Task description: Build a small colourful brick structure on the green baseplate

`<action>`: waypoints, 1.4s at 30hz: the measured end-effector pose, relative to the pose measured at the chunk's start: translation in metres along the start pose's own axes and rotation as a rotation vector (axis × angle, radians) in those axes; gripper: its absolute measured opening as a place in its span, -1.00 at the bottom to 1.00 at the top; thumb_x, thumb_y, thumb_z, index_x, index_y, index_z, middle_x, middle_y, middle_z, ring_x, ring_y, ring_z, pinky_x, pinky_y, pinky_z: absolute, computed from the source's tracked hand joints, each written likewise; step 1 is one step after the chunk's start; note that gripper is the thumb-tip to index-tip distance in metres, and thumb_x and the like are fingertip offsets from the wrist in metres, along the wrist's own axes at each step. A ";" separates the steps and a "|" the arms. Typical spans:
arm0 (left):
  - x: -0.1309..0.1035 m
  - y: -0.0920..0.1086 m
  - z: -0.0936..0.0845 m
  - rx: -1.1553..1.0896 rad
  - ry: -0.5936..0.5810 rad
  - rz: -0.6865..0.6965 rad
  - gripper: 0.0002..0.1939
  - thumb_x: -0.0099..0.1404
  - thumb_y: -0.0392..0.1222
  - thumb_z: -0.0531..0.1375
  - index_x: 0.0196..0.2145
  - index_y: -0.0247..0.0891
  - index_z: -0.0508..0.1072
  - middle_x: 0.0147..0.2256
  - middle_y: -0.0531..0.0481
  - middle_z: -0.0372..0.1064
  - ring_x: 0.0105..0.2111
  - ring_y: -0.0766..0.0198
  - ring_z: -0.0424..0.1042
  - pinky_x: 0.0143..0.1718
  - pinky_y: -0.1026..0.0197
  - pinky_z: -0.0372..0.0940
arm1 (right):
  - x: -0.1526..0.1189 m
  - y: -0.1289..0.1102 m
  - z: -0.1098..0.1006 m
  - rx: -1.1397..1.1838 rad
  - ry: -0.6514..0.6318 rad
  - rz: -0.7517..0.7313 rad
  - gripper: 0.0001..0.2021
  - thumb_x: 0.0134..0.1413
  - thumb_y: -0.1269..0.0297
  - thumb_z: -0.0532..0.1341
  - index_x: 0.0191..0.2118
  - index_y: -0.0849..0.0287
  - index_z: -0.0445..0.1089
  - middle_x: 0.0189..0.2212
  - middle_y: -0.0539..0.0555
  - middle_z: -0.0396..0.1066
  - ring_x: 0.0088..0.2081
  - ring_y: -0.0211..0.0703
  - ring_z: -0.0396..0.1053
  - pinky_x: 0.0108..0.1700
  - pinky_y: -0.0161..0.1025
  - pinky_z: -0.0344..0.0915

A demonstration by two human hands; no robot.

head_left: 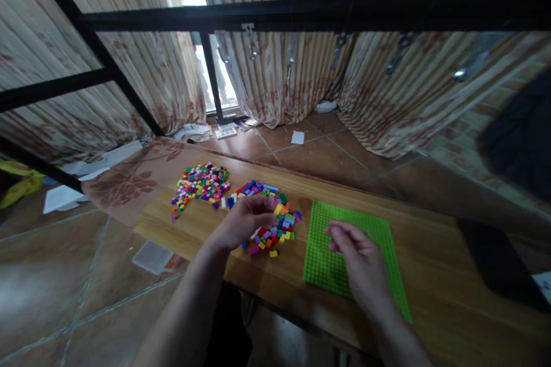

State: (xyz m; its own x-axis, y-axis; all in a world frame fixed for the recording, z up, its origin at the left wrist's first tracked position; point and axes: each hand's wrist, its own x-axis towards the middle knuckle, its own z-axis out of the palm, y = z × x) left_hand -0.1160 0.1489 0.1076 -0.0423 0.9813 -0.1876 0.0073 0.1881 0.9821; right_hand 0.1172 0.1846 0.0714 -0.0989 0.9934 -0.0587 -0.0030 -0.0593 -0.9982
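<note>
Over the left part of a pile of mixed bricks (pixel 287 223) is my left hand (pixel 252 219), its fingers pinched together at a yellow brick (pixel 279 209). My right hand (pixel 353 249) hangs above a green studded baseplate (pixel 325 264), fingers curled with the thumb against them; whatever they hold, if anything, is too small to make out. Farther left on the wooden table (pixel 189 235) lies a second pile of smaller, many-coloured bricks (pixel 202 183). A single yellow brick (pixel 274 253) sits at the near edge of the closer pile.
A dark flat object (pixel 503 264) lies at the table's right end. Black metal bars (pixel 275 18) cross in front of striped curtains (pixel 275 80). On the tiled floor are papers (pixel 298 137) and a clear plastic box (pixel 152 257).
</note>
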 end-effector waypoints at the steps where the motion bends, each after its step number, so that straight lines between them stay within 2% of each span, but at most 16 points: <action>1: 0.002 -0.002 0.015 -0.076 -0.028 -0.018 -0.75 0.02 -0.11 0.32 -0.40 -0.33 0.42 -0.49 0.05 0.39 -0.52 0.39 0.33 -0.43 0.32 0.24 | -0.004 -0.001 0.008 0.009 -0.052 -0.009 -0.70 -0.07 0.05 0.31 -0.25 0.14 0.49 -0.40 0.02 0.48 -0.46 -0.30 0.33 -0.39 -0.33 0.29; 4: 0.004 -0.010 0.053 -0.124 -0.103 -0.042 -0.75 0.05 -0.10 0.31 -0.37 -0.32 0.44 -0.48 0.02 0.41 -0.49 0.36 0.37 -0.41 0.30 0.28 | -0.010 -0.002 0.023 0.075 -0.116 -0.029 -0.72 -0.03 0.08 0.29 -0.21 0.10 0.48 -0.36 0.02 0.49 -0.39 -0.24 0.38 -0.32 -0.27 0.33; 7: 0.003 -0.015 0.069 -0.088 -0.172 -0.001 -0.76 0.11 -0.07 0.28 -0.37 -0.31 0.44 -0.48 0.02 0.40 -0.47 0.34 0.38 -0.41 0.30 0.28 | -0.009 0.002 0.026 0.060 -0.109 -0.057 -0.77 -0.03 0.11 0.29 -0.27 0.11 0.50 -0.35 0.04 0.50 -0.30 -0.16 0.42 -0.23 -0.20 0.36; 11: 0.002 -0.018 0.073 -0.010 -0.185 0.110 -0.79 0.19 -0.07 0.23 -0.35 -0.28 0.39 -0.45 0.03 0.39 -0.43 0.33 0.38 -0.37 0.30 0.27 | -0.006 0.005 0.018 -0.005 -0.103 -0.081 -0.83 -0.02 0.15 0.28 -0.33 0.09 0.53 -0.39 0.03 0.51 -0.33 -0.15 0.43 -0.23 -0.18 0.37; 17: 0.000 -0.025 0.084 0.116 -0.122 0.148 -0.82 0.20 -0.14 0.19 -0.23 -0.23 0.37 -0.42 0.01 0.41 -0.41 0.27 0.39 -0.37 0.27 0.25 | -0.006 0.001 0.008 -0.228 -0.169 -0.229 -0.77 0.10 0.17 0.20 -0.17 0.04 0.53 -0.30 0.07 0.51 -0.23 -0.11 0.44 -0.20 -0.19 0.36; 20: -0.001 -0.027 0.089 0.145 -0.111 0.185 -0.91 0.22 -0.20 0.14 -0.34 -0.26 0.40 -0.45 0.02 0.38 -0.43 0.29 0.35 -0.38 0.28 0.22 | -0.006 -0.001 0.005 -0.358 -0.185 -0.296 -0.75 0.16 0.19 0.14 -0.12 0.02 0.51 -0.30 0.07 0.49 -0.23 -0.13 0.43 -0.18 -0.20 0.35; 22: -0.001 -0.027 0.089 0.183 -0.103 0.202 -0.88 0.24 -0.21 0.11 -0.41 -0.26 0.41 -0.48 0.04 0.34 -0.46 0.32 0.29 -0.41 0.29 0.19 | -0.007 -0.002 0.005 -0.399 -0.197 -0.316 -0.75 0.18 0.20 0.12 -0.12 0.02 0.51 -0.33 0.06 0.48 -0.24 -0.14 0.43 -0.18 -0.20 0.34; 25: -0.002 -0.029 0.089 0.208 -0.055 0.204 -0.83 0.25 -0.18 0.10 -0.47 -0.25 0.39 -0.51 0.06 0.29 -0.49 0.33 0.25 -0.45 0.29 0.16 | -0.008 -0.003 0.007 -0.381 -0.185 -0.345 -0.78 0.17 0.20 0.14 -0.17 0.02 0.53 -0.35 0.05 0.46 -0.27 -0.14 0.42 -0.19 -0.20 0.34; 28: -0.003 -0.033 0.093 0.163 0.018 0.193 -0.78 0.25 -0.15 0.11 -0.53 -0.25 0.36 -0.55 0.07 0.25 -0.51 0.34 0.23 -0.47 0.29 0.16 | -0.010 -0.001 0.012 -0.305 -0.109 -0.357 -0.81 0.14 0.20 0.17 -0.25 0.04 0.54 -0.34 0.06 0.45 -0.28 -0.15 0.40 -0.19 -0.20 0.33; 31: -0.004 -0.034 0.100 0.077 0.046 0.160 -0.76 0.23 -0.11 0.14 -0.54 -0.24 0.38 -0.57 0.05 0.25 -0.54 0.34 0.23 -0.50 0.28 0.19 | -0.011 0.002 0.019 -0.182 0.014 -0.296 -0.81 0.10 0.16 0.20 -0.34 0.09 0.54 -0.36 0.06 0.46 -0.28 -0.15 0.39 -0.21 -0.20 0.32; 35: -0.002 -0.030 0.102 -0.041 0.058 0.106 -0.78 0.20 -0.06 0.17 -0.49 -0.23 0.39 -0.53 0.03 0.34 -0.51 0.31 0.33 -0.45 0.26 0.28 | -0.008 0.007 0.025 0.028 0.126 -0.095 -0.78 -0.02 0.09 0.27 -0.40 0.14 0.51 -0.46 0.03 0.44 -0.39 -0.19 0.35 -0.34 -0.24 0.30; 38: 0.001 -0.025 0.091 -0.041 0.011 0.068 -0.77 0.21 -0.02 0.17 -0.45 -0.24 0.36 -0.51 0.03 0.38 -0.49 0.29 0.39 -0.42 0.24 0.33 | -0.006 0.009 0.029 0.230 0.097 0.075 -0.75 -0.09 0.05 0.31 -0.39 0.14 0.50 -0.61 -0.06 0.34 -0.55 -0.29 0.24 -0.49 -0.31 0.22; 42: 0.005 -0.021 0.072 0.117 0.061 0.046 -0.75 0.24 0.01 0.11 -0.44 -0.23 0.32 -0.51 0.04 0.40 -0.48 0.28 0.42 -0.44 0.25 0.34 | -0.006 0.012 0.035 0.387 0.023 0.191 -0.72 -0.18 0.06 0.36 -0.35 0.14 0.49 -0.57 -0.08 0.34 -0.57 -0.34 0.21 -0.57 -0.38 0.19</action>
State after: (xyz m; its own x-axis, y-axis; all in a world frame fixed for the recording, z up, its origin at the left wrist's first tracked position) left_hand -0.0443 0.1529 0.0853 -0.1001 0.9853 -0.1381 0.1273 0.1503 0.9804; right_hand 0.0828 0.1746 0.0598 -0.1115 0.9626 -0.2469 -0.3599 -0.2707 -0.8929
